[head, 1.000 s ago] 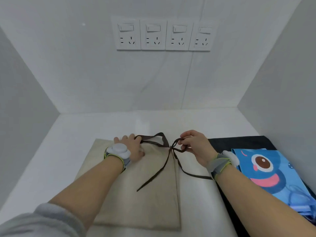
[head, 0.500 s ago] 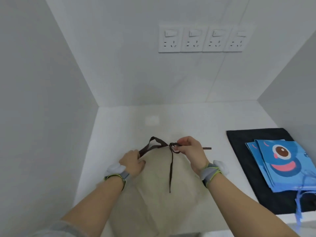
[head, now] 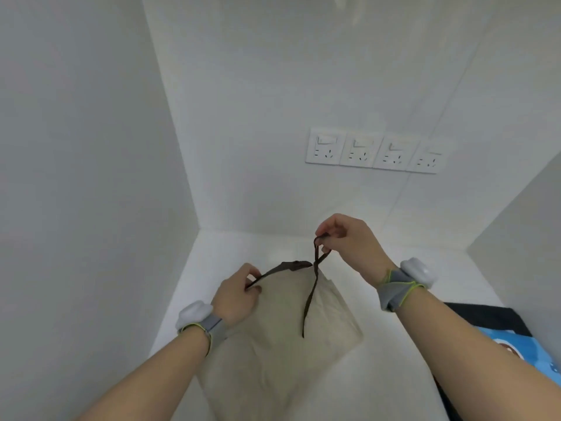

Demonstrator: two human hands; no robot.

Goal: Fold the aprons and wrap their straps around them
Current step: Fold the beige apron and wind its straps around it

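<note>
— While our left hand [head: 235,294] pinches one thin dark-brown fabric strap [head: 309,299] and our right hand [head: 349,241] pinches its mate, where's the folded beige cloth apron [head: 279,344]?
— Hanging from them over the white table [head: 391,369]. We'd keep tension even, wrapping snugly.

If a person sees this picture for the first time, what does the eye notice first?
First, the two hands at centre: the left hand and the right hand each pinch a dark brown strap above the folded beige apron. Next, the white sockets on the back wall.
</note>
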